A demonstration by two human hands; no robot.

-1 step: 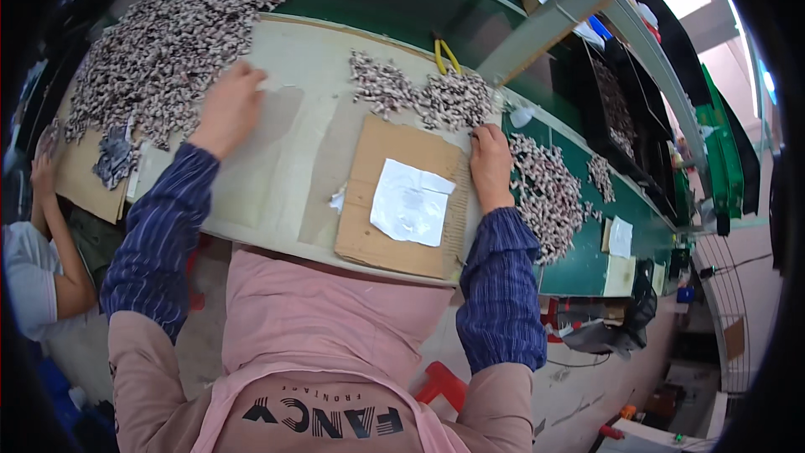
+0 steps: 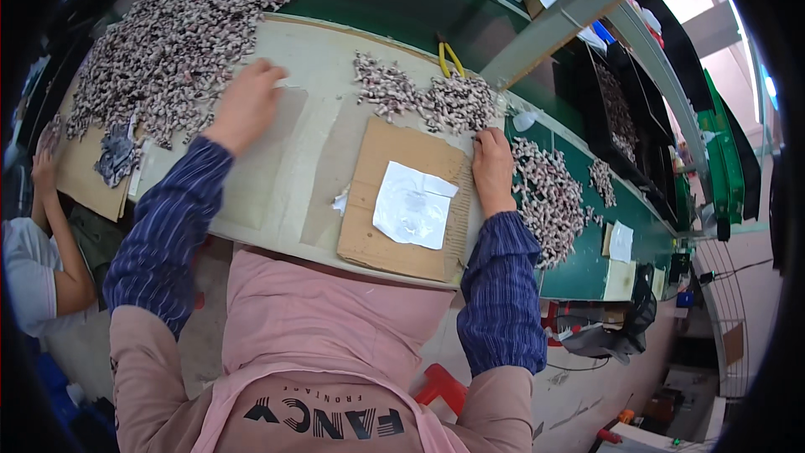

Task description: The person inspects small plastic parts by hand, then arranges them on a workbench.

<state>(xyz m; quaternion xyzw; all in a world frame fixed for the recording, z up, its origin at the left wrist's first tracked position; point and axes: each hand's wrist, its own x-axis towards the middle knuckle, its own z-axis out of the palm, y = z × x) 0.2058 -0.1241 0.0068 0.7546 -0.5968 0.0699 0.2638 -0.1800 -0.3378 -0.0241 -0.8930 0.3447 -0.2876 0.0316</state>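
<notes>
My left hand [image 2: 246, 109] is above the pale board, just right of a large pile of small, grey-white and dark mottled pieces [image 2: 172, 59]. Its fingers are curled together, a little blurred, and whatever they hold is hidden. My right hand [image 2: 493, 169] rests at the board's right edge, fingers bent inward, beside the cardboard sheet [image 2: 356, 226]. Just beyond its fingertips lies a smaller heap of the same pieces [image 2: 457, 102]; anything pinched there is too small to name. A creased white sheet [image 2: 411, 210] lies on the cardboard.
Yellow-handled pliers [image 2: 450, 59] lie behind the smaller heap. Another heap [image 2: 549, 201] spreads on the green tabletop [image 2: 579, 281] to the right. A slanting metal post [image 2: 579, 13] rises at the back right, near black bins [image 2: 616, 109]. At far left is a co-worker's arm [image 2: 63, 231].
My left hand has moved rightward, away from the large pile and over the board, its fingers still curled. The right hand stays in nearly the same place.
</notes>
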